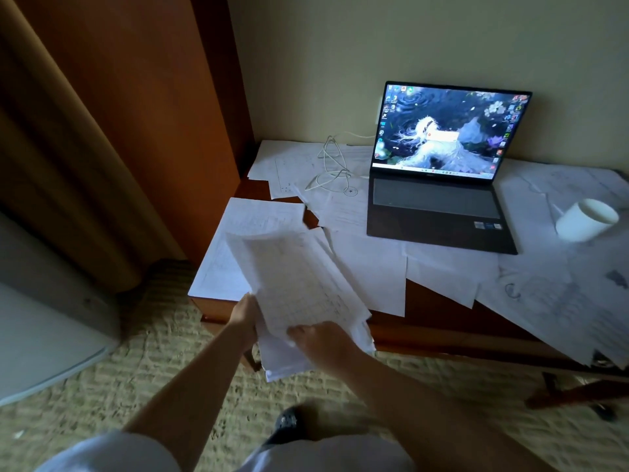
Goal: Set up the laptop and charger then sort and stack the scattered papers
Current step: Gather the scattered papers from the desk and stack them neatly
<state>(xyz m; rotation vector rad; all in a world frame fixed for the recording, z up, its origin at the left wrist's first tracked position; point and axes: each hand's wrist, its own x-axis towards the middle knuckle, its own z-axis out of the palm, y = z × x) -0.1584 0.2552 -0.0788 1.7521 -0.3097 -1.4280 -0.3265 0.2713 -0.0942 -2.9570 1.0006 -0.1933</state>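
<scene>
Both bare forearms reach forward and upward from the lower edge of the view, converging toward the middle. The left hand (245, 318) is seen from the wrist side, its fingers hidden behind the left edge of a bundle of papers (299, 294) that it grips from beneath. The right hand (320, 342) lies back-upward on the near end of the same bundle, fingers curled over the top sheet and pointing left, the right forearm running down to the lower right. Short white sleeves cover both upper arms.
</scene>
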